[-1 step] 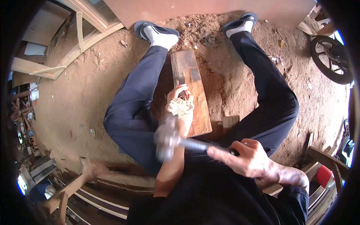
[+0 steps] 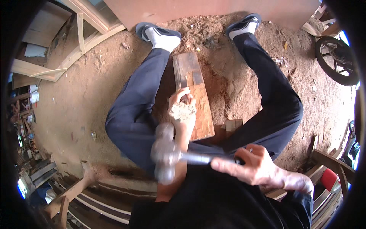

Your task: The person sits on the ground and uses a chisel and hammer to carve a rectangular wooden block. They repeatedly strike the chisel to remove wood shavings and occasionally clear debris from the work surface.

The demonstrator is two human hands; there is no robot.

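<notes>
A thick wooden block [image 2: 203, 114] lies between my legs on the dirt floor. My left hand [image 2: 182, 100] rests against its left side, fingers closed round what looks like a chisel, seen from its frayed, pale wooden handle end [image 2: 182, 111]. The blade is hidden beneath the hand. In my right hand [image 2: 249, 166] is a hammer [image 2: 196, 157], gripped by its dark handle with the index finger stretched along the shaft. The grey metal head, blurred by motion, hangs over my left forearm, apart from the chisel's end in the picture.
A small wood offcut [image 2: 233, 125] lies right of the block. Wooden frames [image 2: 82, 34] stand at the far left, a reddish-brown panel [image 2: 213, 8] ahead. A black wheel [image 2: 335, 61] is at the far right; timber lies behind me at left and right.
The hammer head has moved back toward my body, away from the chisel's end. My left hand and the block have stayed nearly in place.
</notes>
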